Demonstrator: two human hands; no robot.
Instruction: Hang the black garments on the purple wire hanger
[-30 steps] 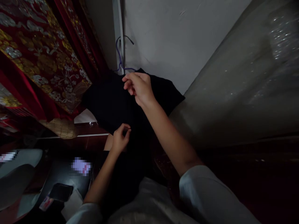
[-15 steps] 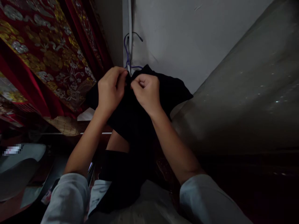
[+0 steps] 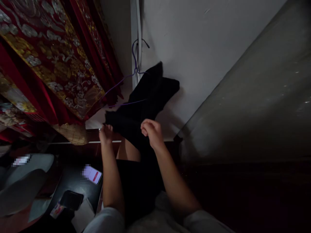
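A black garment hangs from the right side of a purple wire hanger. The hanger's left arm is bare, and its lower bar crosses in front of the cloth. At the garment's lower left corner, the fingers of my left hand are closed on the cloth edge. My right hand is curled at the middle of the garment, fingers pinched on the dark fabric. The hanger's hook is over a pale vertical pipe or cord by the wall. Dark cloth hides the fold details.
Red curtains with gold and silver patterns hang at left. A large greyish shiny sheet slants on the right against the pale wall. Lower left, a lit phone and a dark flat object lie on a black surface.
Both hands have come down from the hanger's neck and moved apart. The garment's left side has dropped off the hanger, baring its left arm. The phone has come into view.
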